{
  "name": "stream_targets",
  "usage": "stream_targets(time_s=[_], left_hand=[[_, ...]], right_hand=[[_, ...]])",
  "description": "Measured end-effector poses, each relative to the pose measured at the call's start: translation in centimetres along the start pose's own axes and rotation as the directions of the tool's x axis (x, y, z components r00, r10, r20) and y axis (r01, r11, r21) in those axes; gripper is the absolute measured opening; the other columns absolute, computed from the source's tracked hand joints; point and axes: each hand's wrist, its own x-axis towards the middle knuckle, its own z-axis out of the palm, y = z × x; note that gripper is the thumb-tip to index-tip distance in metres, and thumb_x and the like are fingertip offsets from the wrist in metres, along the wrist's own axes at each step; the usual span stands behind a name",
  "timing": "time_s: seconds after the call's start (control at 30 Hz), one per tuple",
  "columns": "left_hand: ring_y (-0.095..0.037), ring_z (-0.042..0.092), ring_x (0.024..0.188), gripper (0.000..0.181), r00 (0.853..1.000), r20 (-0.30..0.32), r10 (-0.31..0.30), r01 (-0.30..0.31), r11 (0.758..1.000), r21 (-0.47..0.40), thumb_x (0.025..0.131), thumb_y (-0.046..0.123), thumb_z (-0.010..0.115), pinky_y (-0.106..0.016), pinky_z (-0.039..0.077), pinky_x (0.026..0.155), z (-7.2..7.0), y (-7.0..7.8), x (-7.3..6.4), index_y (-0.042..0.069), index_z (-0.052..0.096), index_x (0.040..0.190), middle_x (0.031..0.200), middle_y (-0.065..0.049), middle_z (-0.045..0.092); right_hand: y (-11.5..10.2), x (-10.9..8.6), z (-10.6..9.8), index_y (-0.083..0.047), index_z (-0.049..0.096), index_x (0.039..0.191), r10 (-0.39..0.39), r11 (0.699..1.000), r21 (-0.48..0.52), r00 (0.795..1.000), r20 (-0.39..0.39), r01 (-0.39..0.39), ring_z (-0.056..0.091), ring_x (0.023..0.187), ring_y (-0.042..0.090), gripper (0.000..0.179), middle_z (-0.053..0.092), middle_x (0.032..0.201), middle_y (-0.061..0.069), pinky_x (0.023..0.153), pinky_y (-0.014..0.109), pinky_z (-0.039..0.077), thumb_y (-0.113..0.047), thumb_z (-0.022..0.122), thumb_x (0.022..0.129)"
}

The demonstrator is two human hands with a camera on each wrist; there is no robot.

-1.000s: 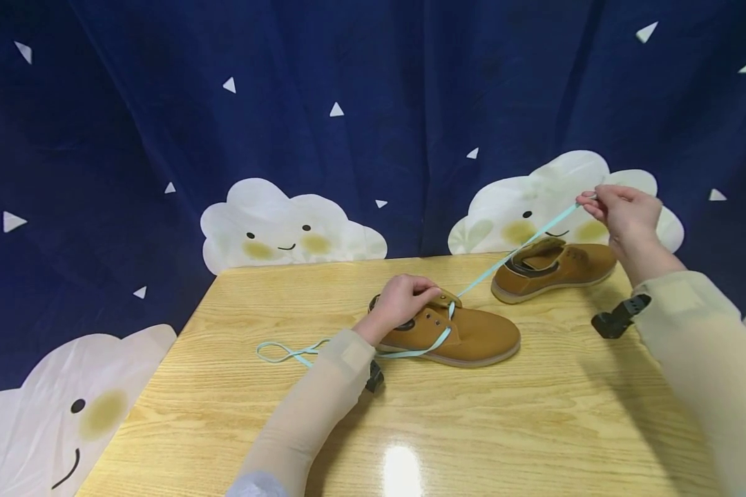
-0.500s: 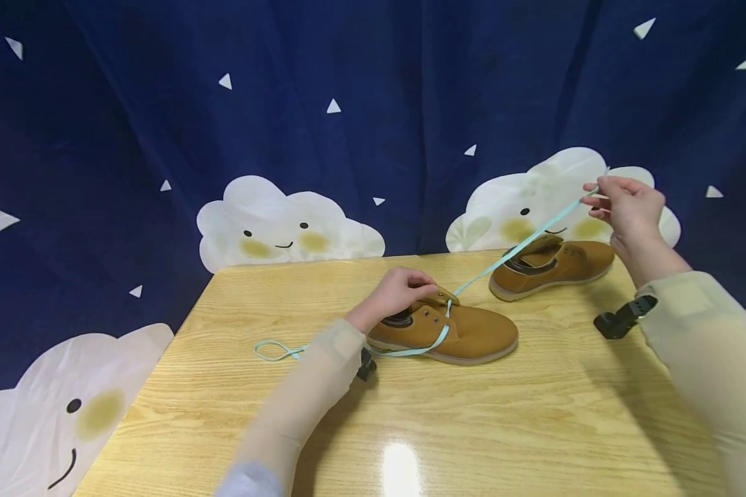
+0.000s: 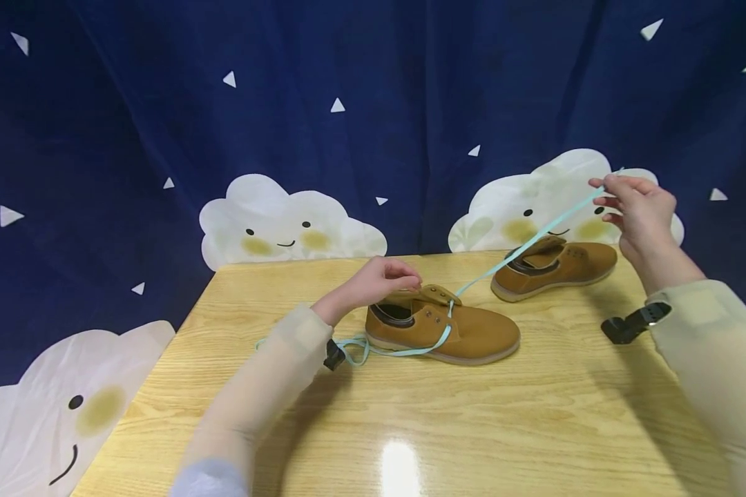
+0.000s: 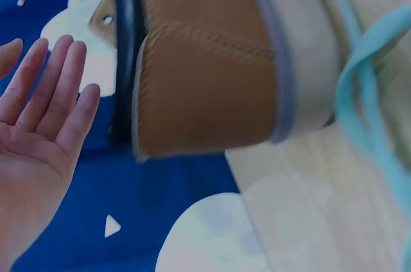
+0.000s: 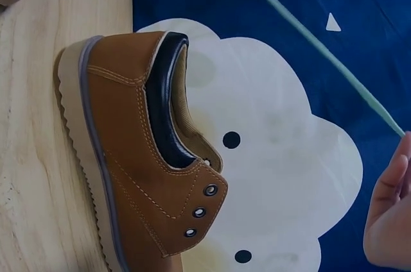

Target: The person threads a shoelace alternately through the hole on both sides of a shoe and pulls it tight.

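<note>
A brown leather shoe (image 3: pixel 481 333) stands on the table with its toe to the right. A light-blue shoelace (image 3: pixel 550 225) threads through its front eyelets. My right hand (image 3: pixel 648 212) pinches one end of the lace between thumb and forefinger and holds it taut, high at the right. The lace's other part drapes over the shoe's near side into a loose loop (image 4: pixel 363 86) by the heel. My left hand (image 3: pixel 380 279) hovers above the shoe's opening and tongue, holding nothing; in the left wrist view its fingers (image 4: pixel 67 83) are relaxed, beside the heel.
A second brown shoe (image 3: pixel 587 265), with no lace in its eyelets, stands at the table's back right, beneath the stretched lace. The wooden table (image 3: pixel 472 428) ends at a dark blue curtain (image 3: pixel 360 55) with cloud prints. Each wrist carries a small black camera (image 3: pixel 634 323).
My left hand has let go of the shoe's tongue area and moved left and up. My right hand has drawn the lace slightly further right, and its lower fingers have spread.
</note>
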Motion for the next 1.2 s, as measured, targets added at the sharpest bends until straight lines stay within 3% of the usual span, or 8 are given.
stream_targets(time_s=[0.13, 0.3, 0.5, 0.77, 1.03, 1.2], left_hand=[[-0.014, 0.067, 0.091, 0.021, 1.000, 0.030, -0.006, 0.005, 0.998, 0.056, 0.095, 0.013, 0.064, -0.024, 0.050, 0.083, 1.3, -0.8, -0.8, -0.002, 0.071, 0.107, 0.100, -0.008, 0.071], [-0.008, 0.065, 0.082, 0.016, 1.000, 0.026, -0.011, 0.009, 0.996, 0.085, 0.093, 0.017, 0.068, -0.025, 0.051, 0.076, 2.6, -1.4, -1.3, 0.005, 0.074, 0.103, 0.094, 0.001, 0.071], [-0.009, 0.059, 0.065, 0.011, 0.999, 0.039, -0.016, 0.010, 0.988, 0.151, 0.090, 0.020, 0.072, -0.023, 0.047, 0.061, 3.2, -1.7, -1.1, 0.012, 0.076, 0.096, 0.082, 0.008, 0.070], [-0.006, 0.050, 0.059, 0.008, 0.999, 0.027, -0.040, 0.034, 0.982, 0.188, 0.089, 0.020, 0.073, -0.021, 0.040, 0.057, 3.4, -1.9, -1.0, 0.012, 0.077, 0.090, 0.072, 0.009, 0.068], [-0.006, 0.045, 0.056, 0.009, 0.999, 0.033, -0.029, 0.022, 0.984, 0.179, 0.090, 0.019, 0.072, -0.021, 0.037, 0.055, 3.2, -1.7, -0.9, 0.012, 0.077, 0.088, 0.069, 0.008, 0.066], [-0.006, 0.047, 0.058, 0.009, 0.999, 0.037, -0.039, 0.032, 0.982, 0.185, 0.090, 0.020, 0.072, -0.021, 0.038, 0.056, 3.2, -1.6, -0.9, 0.013, 0.077, 0.089, 0.071, 0.008, 0.067]], right_hand=[[0.4, -0.5, 0.0, -0.005, 0.067, 0.085, 0.012, 1.000, 0.026, 0.999, 0.045, -0.013, 0.065, 0.058, 0.012, 0.012, 0.074, 0.084, 0.004, 0.044, 0.020, 0.044, -0.012, 0.076, 0.086], [0.7, -1.2, -0.1, -0.004, 0.064, 0.085, 0.014, 0.999, 0.047, 0.997, 0.071, -0.018, 0.064, 0.056, 0.012, 0.016, 0.074, 0.081, 0.004, 0.042, 0.020, 0.042, -0.011, 0.078, 0.083], [1.1, -1.8, -0.2, -0.004, 0.067, 0.081, -0.024, 0.999, 0.050, 0.995, 0.101, 0.019, 0.057, 0.052, 0.010, 0.009, 0.070, 0.073, 0.004, 0.042, 0.019, 0.042, -0.008, 0.075, 0.086], [1.6, -3.2, 0.2, -0.002, 0.070, 0.075, -0.014, 0.997, 0.071, 0.986, 0.168, 0.002, 0.049, 0.042, 0.008, 0.014, 0.061, 0.059, 0.003, 0.042, 0.019, 0.042, -0.005, 0.071, 0.088], [2.0, -5.4, 1.5, -0.008, 0.077, 0.078, 0.006, 0.987, -0.159, 0.976, 0.217, 0.030, 0.044, 0.040, 0.003, 0.016, 0.059, 0.055, -0.001, 0.038, 0.015, 0.033, -0.013, 0.070, 0.091], [2.8, -6.7, 2.2, -0.015, 0.079, 0.082, 0.089, 0.935, -0.353, 0.950, 0.298, 0.023, 0.050, 0.048, 0.003, 0.016, 0.061, 0.060, -0.003, 0.045, 0.015, 0.042, -0.019, 0.067, 0.093]])
